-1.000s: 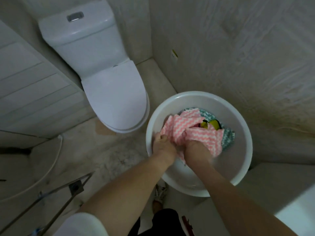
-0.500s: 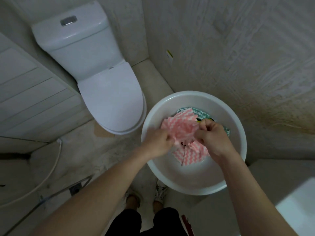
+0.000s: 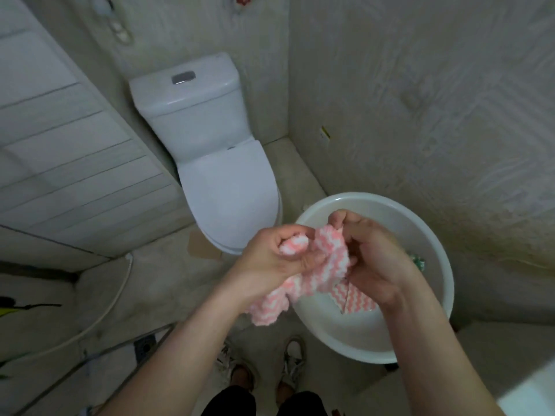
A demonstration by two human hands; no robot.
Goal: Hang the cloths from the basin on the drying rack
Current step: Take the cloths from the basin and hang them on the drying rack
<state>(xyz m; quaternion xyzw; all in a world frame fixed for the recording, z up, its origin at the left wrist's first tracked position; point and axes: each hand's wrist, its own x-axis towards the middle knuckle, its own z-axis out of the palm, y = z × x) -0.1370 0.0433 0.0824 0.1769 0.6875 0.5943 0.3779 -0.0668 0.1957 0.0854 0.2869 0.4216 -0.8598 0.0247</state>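
A pink-and-white zigzag cloth [image 3: 326, 265] is bunched between both hands, raised above the white round basin [image 3: 432, 244] on the floor. My left hand [image 3: 270, 256] grips its left end. The cloth's upper right edge is pinched in my right hand [image 3: 372, 259]. A loose tail hangs down past the basin's left rim. Another pink zigzag cloth [image 3: 357, 300] lies in the basin under my right wrist. A bit of green patterned cloth [image 3: 418, 261] shows behind my right hand. Metal bars [image 3: 144, 340] at the lower left may be the drying rack.
A white toilet [image 3: 222, 187] with its lid down stands left of the basin. Tiled walls close in on the right and behind. A white hose [image 3: 120, 289] runs along the floor at left. My shoes [image 3: 294, 358] stand just before the basin.
Both hands lifted the pink cloth up out of the basin and toward me. The view tilted up, showing more of the toilet and wall.
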